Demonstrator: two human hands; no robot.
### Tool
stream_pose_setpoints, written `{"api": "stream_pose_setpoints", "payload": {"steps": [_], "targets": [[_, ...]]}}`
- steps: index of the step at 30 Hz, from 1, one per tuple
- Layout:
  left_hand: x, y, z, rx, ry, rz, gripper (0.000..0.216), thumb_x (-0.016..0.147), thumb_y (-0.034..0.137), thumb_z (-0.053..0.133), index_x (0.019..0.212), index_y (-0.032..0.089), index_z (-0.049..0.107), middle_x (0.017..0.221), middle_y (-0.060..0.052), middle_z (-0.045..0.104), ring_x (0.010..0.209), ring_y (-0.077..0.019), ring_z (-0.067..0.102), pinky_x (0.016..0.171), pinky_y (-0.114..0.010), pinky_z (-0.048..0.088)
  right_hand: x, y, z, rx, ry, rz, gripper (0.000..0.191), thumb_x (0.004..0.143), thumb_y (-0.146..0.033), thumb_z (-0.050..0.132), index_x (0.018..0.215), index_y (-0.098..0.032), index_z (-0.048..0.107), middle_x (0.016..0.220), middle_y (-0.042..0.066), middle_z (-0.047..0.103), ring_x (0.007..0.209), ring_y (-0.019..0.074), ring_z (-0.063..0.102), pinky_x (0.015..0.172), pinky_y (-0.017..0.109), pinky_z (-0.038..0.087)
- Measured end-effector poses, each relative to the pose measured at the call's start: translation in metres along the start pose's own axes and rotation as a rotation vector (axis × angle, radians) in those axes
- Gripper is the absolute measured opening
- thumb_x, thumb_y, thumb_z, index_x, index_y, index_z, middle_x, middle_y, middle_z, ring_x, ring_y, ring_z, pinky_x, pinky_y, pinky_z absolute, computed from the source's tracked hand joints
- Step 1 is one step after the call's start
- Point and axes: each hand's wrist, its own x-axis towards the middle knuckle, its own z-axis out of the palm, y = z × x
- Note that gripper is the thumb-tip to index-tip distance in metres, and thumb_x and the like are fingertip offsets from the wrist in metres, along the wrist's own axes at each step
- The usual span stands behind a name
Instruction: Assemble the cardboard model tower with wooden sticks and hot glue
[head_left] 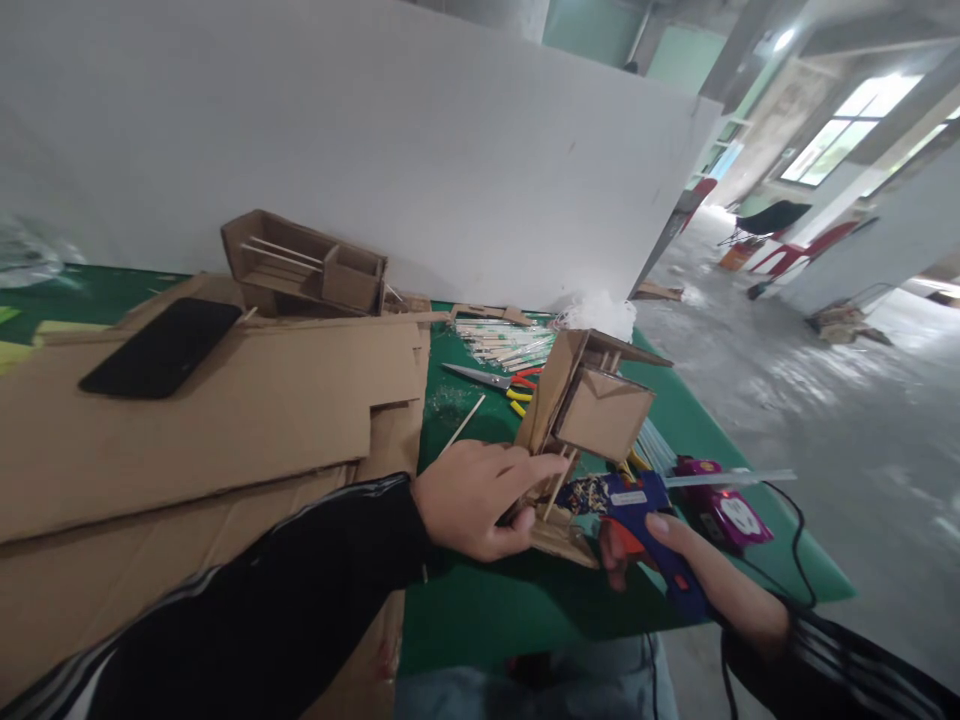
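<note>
My right hand (705, 560) grips a blue hot glue gun (637, 500), its fingers at the orange trigger and a clear glue stick (735, 479) jutting from the back. The nozzle end points left into a small cardboard frame (551, 400) with a box-like block (606, 412) inside and thin wooden sticks (559, 485) running through it. My left hand (480, 495) is closed at the near left side of this frame, index finger laid against the sticks. What its thumb and other fingers pinch is partly hidden.
Scissors (487, 378), many loose sticks (510, 345) and a purple device (724, 505) lie on the green table (487, 620). Cardboard sheets (300, 400) bearing a black phone (161, 345) cover the left. A second cardboard frame (300, 265) stands by the white partition (375, 130).
</note>
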Motion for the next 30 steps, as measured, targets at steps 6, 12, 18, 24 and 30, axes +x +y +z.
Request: {"api": "stream_pose_setpoints", "payload": {"steps": [6, 12, 18, 24, 30], "targets": [[-0.001, 0.0, 0.0, -0.004, -0.028, -0.026, 0.056, 0.081, 0.027, 0.051, 0.136, 0.021, 0.038, 0.09, -0.002, 0.069, 0.076, -0.0209, 0.067, 0.066, -0.033, 0.047, 0.004, -0.008, 0.002, -0.036, -0.015, 0.051, 0.053, 0.077, -0.07, 0.061, 0.066, -0.018, 0.065, 0.065, 0.007, 0.068, 0.061, 0.022, 0.066, 0.068, 0.037, 0.052], [-0.001, -0.001, 0.0, 0.0, -0.044, -0.018, 0.056, 0.082, 0.028, 0.051, 0.136, 0.02, 0.038, 0.09, -0.002, 0.07, 0.076, -0.0211, 0.067, 0.066, -0.033, 0.047, -0.003, -0.014, -0.001, -0.104, -0.004, 0.019, 0.061, 0.076, -0.079, 0.056, 0.065, -0.02, 0.066, 0.07, 0.011, 0.067, 0.069, 0.0263, 0.066, 0.074, 0.04, 0.052], [-0.001, -0.001, -0.001, 0.004, -0.025, -0.011, 0.055, 0.083, 0.028, 0.05, 0.136, 0.021, 0.039, 0.09, -0.002, 0.07, 0.075, -0.0208, 0.067, 0.065, -0.033, 0.046, -0.009, -0.015, -0.004, -0.195, -0.05, -0.045, 0.055, 0.095, -0.062, 0.044, 0.078, -0.017, 0.069, 0.079, 0.011, 0.07, 0.079, 0.0249, 0.065, 0.082, 0.037, 0.048], [-0.001, -0.001, -0.001, 0.0, -0.076, -0.021, 0.056, 0.083, 0.028, 0.051, 0.137, 0.02, 0.04, 0.091, -0.003, 0.07, 0.077, -0.0211, 0.067, 0.067, -0.033, 0.047, -0.007, -0.009, -0.006, -0.175, -0.066, -0.066, 0.055, 0.094, -0.064, 0.042, 0.074, -0.018, 0.065, 0.073, 0.009, 0.067, 0.073, 0.023, 0.063, 0.075, 0.034, 0.046], [-0.001, -0.002, -0.001, 0.002, -0.093, -0.027, 0.055, 0.083, 0.028, 0.051, 0.137, 0.02, 0.041, 0.088, -0.003, 0.068, 0.076, -0.021, 0.066, 0.066, -0.032, 0.046, -0.011, -0.013, -0.003, -0.193, -0.046, -0.045, 0.053, 0.097, -0.06, 0.041, 0.076, -0.018, 0.065, 0.076, 0.009, 0.068, 0.075, 0.0231, 0.063, 0.077, 0.035, 0.047]]}}
